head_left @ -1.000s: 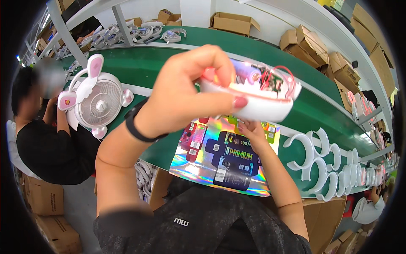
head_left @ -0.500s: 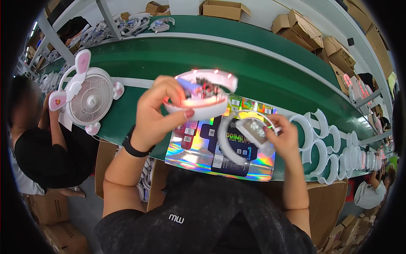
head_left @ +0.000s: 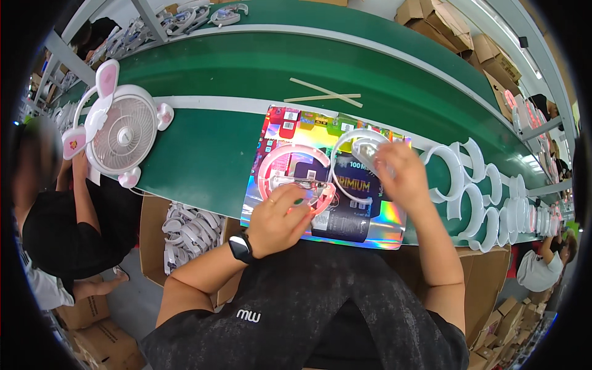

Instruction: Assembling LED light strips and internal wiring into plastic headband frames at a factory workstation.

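Observation:
My left hand [head_left: 280, 219] has its fingers bent over the lower edge of a C-shaped white housing [head_left: 266, 168] that glows pink and has wiring and small electronic parts inside. This housing lies with its inside facing up on a shiny rainbow-coloured printed sheet [head_left: 385, 231]. Beside it, my right hand [head_left: 401, 176] grips a matching white curved shell [head_left: 336, 163] by its wider end, where a greyish part [head_left: 365, 150] shows. That shell is over the sheet, with its curved arm toward the lit housing. The fingertips of my right hand are partly hidden.
Several white C-shaped shells [head_left: 472, 203] stand on the bench to the right. A bunny-eared fan [head_left: 123, 135] is at the left, near another person [head_left: 74, 228]. Two pale crossed strips [head_left: 324, 95] lie beyond the sheet. A carton [head_left: 154, 240] of white parts sits below.
My left hand has lowered the lit housing from the air onto the sheet, its inside now up. My right hand has shifted slightly up and left with the white shell.

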Demonstrator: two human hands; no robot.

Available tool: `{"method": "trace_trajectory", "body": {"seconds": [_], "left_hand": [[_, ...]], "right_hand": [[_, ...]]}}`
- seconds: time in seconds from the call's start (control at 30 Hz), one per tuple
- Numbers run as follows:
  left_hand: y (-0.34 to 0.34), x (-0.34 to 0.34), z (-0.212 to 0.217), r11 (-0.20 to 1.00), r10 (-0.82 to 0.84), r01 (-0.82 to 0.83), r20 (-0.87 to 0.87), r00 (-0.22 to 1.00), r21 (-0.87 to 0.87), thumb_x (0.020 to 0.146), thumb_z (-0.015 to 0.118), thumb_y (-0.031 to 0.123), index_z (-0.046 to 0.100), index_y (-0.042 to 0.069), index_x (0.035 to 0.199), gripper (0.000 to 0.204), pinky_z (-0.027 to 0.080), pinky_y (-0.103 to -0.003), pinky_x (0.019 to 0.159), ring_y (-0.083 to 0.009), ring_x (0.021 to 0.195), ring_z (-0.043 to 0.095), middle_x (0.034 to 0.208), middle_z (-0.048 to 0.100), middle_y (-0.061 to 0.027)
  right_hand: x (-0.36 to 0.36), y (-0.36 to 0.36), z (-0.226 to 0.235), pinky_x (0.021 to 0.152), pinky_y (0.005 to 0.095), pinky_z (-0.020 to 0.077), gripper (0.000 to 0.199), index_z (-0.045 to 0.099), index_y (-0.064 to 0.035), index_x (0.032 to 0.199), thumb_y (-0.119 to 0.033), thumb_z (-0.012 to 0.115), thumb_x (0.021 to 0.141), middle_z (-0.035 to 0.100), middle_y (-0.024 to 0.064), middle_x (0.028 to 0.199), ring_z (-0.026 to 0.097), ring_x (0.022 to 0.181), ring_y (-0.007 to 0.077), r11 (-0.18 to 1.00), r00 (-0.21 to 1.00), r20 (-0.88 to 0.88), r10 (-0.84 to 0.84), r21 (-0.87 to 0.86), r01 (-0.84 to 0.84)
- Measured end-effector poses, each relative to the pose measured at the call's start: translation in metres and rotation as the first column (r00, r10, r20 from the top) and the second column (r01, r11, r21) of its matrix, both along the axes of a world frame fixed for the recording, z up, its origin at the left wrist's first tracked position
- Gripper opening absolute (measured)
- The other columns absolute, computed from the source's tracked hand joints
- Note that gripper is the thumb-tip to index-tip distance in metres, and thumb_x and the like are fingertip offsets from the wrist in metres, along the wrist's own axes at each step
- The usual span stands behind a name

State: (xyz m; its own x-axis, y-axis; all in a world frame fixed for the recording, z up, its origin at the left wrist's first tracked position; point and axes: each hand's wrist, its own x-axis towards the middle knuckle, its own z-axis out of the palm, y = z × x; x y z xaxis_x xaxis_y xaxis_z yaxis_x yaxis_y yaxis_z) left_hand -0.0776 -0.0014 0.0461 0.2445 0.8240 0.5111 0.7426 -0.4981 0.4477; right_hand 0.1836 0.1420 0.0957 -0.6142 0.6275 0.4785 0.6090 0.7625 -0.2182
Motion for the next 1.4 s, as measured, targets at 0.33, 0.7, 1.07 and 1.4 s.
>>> {"method": "trace_trajectory", "body": {"seconds": [0.33, 0.7, 1.07, 1.4], "left_hand": [[0.054, 0.006, 0.010, 0.975, -0.209, 0.185, -0.234, 0.950, -0.122, 0.077, 0.078, 0.020, 0.069, 0.007, 0.091, 0.021, 0.042, -0.047, 0.105, -0.0388, 0.138, 0.042, 0.130, 0.057, -0.0127], [0.043, 0.000, 0.012, 0.844, -0.027, 0.226, 0.383, 0.923, -0.486, 0.075, 0.076, 0.008, 0.057, 0.003, 0.068, 0.021, 0.051, -0.036, 0.085, -0.0280, 0.104, 0.063, 0.125, 0.061, -0.0130], [0.057, 0.007, 0.010, 0.876, -0.092, 0.109, 0.059, 0.994, -0.470, 0.074, 0.069, 0.008, 0.053, 0.004, 0.073, 0.017, 0.051, -0.037, 0.067, -0.0275, 0.083, 0.065, 0.118, 0.063, -0.0083], [0.062, 0.006, 0.011, 0.796, -0.023, 0.220, 0.336, 0.942, -0.563, 0.072, 0.072, -0.003, 0.061, 0.005, 0.097, 0.028, 0.055, -0.031, 0.076, -0.0222, 0.094, 0.062, 0.124, 0.050, -0.0076]], "right_hand": [[-0.052, -0.072, -0.037, 0.071, 0.0426, 0.0535, 0.028, 0.057, -0.0031, 0.106, -0.012, 0.069, 0.083, 0.066, 0.0153, 0.090, 0.067, 0.080, 0.0350, 0.719, 0.982, -0.113, -0.155, -0.694, 0.033], [-0.065, -0.106, -0.067, 0.077, 0.0392, 0.0538, 0.029, 0.062, -0.0052, 0.103, -0.010, 0.070, 0.075, 0.065, 0.0121, 0.106, 0.066, 0.093, 0.0320, 0.846, 0.870, -0.401, -0.288, -0.532, 0.035], [-0.066, -0.099, -0.069, 0.071, 0.0392, 0.0553, 0.014, 0.067, -0.0076, 0.091, -0.011, 0.069, 0.078, 0.070, 0.0073, 0.098, 0.068, 0.086, 0.0283, 0.901, 0.919, -0.293, -0.264, -0.414, 0.127], [-0.070, -0.094, -0.064, 0.060, 0.0391, 0.0541, 0.009, 0.065, -0.0063, 0.085, -0.010, 0.068, 0.077, 0.068, 0.0072, 0.089, 0.067, 0.075, 0.0280, 0.910, 0.944, -0.213, -0.253, -0.383, 0.158]]}}
